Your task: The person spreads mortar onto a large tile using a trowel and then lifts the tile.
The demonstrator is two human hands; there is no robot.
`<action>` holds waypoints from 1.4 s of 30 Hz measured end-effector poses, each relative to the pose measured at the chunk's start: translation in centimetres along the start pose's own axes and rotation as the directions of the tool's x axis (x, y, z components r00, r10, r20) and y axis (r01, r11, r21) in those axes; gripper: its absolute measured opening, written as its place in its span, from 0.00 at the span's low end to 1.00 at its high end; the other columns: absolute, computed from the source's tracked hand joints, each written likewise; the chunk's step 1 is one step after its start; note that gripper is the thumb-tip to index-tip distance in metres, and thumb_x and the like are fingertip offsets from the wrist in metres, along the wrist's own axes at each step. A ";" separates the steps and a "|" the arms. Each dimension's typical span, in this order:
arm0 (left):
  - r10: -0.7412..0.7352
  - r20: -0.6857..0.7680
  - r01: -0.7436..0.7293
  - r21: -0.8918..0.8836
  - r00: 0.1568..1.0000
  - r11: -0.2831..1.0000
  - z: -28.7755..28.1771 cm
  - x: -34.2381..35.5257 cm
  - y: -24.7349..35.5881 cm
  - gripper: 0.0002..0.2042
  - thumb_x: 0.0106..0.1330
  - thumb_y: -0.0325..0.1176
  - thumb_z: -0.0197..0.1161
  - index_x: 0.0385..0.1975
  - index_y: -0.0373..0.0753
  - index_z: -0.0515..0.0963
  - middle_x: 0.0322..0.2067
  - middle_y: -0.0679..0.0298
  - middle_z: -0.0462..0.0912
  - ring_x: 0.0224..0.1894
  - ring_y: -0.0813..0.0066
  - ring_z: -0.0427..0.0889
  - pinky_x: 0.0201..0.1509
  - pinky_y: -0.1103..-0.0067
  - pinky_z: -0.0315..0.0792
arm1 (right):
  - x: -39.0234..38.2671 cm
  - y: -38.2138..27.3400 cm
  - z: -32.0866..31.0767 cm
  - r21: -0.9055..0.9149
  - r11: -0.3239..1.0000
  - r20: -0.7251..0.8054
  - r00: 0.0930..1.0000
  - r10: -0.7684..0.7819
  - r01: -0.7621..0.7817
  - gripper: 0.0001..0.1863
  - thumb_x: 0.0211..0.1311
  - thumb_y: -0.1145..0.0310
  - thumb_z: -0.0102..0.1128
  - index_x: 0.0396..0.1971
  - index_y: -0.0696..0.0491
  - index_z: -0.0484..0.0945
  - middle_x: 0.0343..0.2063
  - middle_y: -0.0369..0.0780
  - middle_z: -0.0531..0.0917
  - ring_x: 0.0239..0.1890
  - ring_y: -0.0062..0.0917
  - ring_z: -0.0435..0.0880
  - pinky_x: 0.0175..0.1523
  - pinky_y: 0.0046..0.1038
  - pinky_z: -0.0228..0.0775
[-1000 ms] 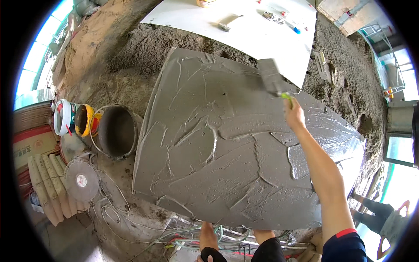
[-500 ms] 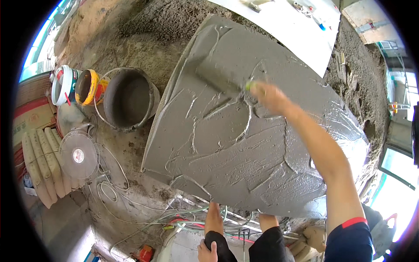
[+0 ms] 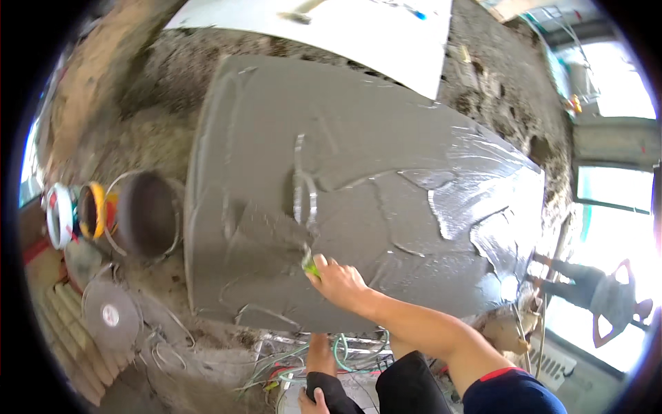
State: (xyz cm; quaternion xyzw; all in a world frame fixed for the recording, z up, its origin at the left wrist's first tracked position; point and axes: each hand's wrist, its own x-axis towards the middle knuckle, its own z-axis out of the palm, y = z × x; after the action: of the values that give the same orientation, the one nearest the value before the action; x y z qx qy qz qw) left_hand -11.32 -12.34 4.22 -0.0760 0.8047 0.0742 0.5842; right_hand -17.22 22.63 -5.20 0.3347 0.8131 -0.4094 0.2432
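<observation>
My right hand (image 3: 338, 281) is closed around the green handle of a wide-bladed trowel (image 3: 272, 231). The blade, smeared grey and blurred, lies against the wet mortar on a large slab (image 3: 358, 124). Raised ridges and streaks mark the mortar around it, and its right side shines with moisture. My left hand (image 3: 314, 402) rests at my knee at the lower edge, thumb apart from the fingers, with nothing seen in it.
Left of the slab stand a dark bucket (image 3: 148, 214), a yellow bucket (image 3: 92, 210) and a white bucket (image 3: 60, 216). A fan (image 3: 110, 315) stands below them. Hoses (image 3: 341, 353) run near my feet. Beyond lies a white board (image 3: 365, 34) with a brush. Another person (image 3: 614, 297) stands at right.
My right hand has drawn the trowel toward me across the mortar. Several ridges near the slab's left and middle are smoothed. The view has swung, and another person now shows at right.
</observation>
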 end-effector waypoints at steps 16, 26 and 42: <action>0.128 -0.181 -0.060 0.337 0.975 0.940 6.4 -2.0 5.0 0.41 0.64 0.64 0.47 0.61 0.27 0.62 0.58 0.36 0.66 0.60 0.40 0.66 0.64 0.61 0.61 | -11.6 41.6 -15.4 0.579 0.720 -0.685 0.251 0.684 -0.383 0.22 0.68 0.52 0.45 0.44 0.59 0.65 0.27 0.58 0.80 0.29 0.54 0.81 0.35 0.48 0.72; 0.139 -0.171 -0.027 0.532 0.975 0.846 8.3 0.5 4.7 0.44 0.63 0.68 0.41 0.63 0.30 0.61 0.58 0.39 0.67 0.60 0.40 0.66 0.63 0.60 0.62 | -31.5 64.4 -9.5 0.906 0.293 -0.286 0.071 0.956 -0.306 0.29 0.68 0.43 0.38 0.36 0.58 0.72 0.16 0.42 0.76 0.14 0.28 0.75 0.22 0.34 0.69; 0.236 -0.151 -0.146 0.448 0.960 0.882 3.1 -0.3 5.5 0.47 0.62 0.71 0.36 0.65 0.29 0.56 0.61 0.36 0.61 0.62 0.39 0.63 0.65 0.60 0.59 | -12.5 26.2 -5.0 0.726 0.617 -0.292 0.678 0.675 -0.302 0.25 0.67 0.49 0.48 0.45 0.59 0.69 0.37 0.62 0.78 0.45 0.58 0.74 0.47 0.46 0.68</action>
State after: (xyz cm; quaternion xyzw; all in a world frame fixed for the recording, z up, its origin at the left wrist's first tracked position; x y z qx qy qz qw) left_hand -9.55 -6.29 3.72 0.1286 0.8594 -0.0569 0.4917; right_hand 9.84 33.97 -7.26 0.7140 0.5317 -0.4552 -0.0151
